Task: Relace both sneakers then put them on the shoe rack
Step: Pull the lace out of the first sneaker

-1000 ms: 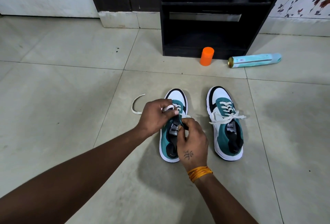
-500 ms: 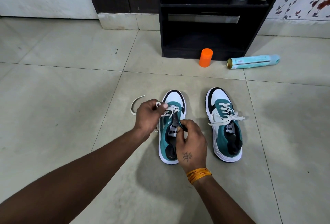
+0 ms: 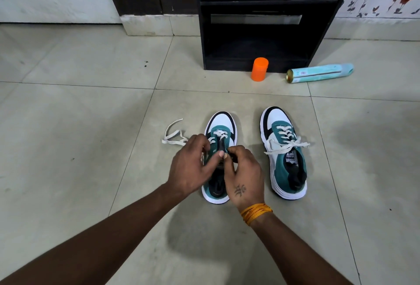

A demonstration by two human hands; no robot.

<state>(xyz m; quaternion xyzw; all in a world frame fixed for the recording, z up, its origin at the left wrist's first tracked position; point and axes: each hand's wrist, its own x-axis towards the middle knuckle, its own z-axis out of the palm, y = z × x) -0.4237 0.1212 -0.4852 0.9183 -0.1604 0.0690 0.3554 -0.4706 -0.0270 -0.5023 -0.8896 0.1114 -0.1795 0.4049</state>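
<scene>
While the right sneaker [image 3: 284, 150] sits laced, both hands, left hand [image 3: 191, 166] and right hand [image 3: 244, 171], pinch the lace [image 3: 173, 136] over the left sneaker [image 3: 221, 130] on the floor [image 3: 79, 125], feeding eyelets.

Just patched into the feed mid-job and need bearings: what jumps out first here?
Two hands, left hand and right hand, meet over the half-laced teal-and-white left sneaker at floor centre, its loose white lace trailing leftward. Beside it the matching right sneaker sits fully laced. Behind stand the black shoe rack and a bright orange plastic cylinder.
</scene>
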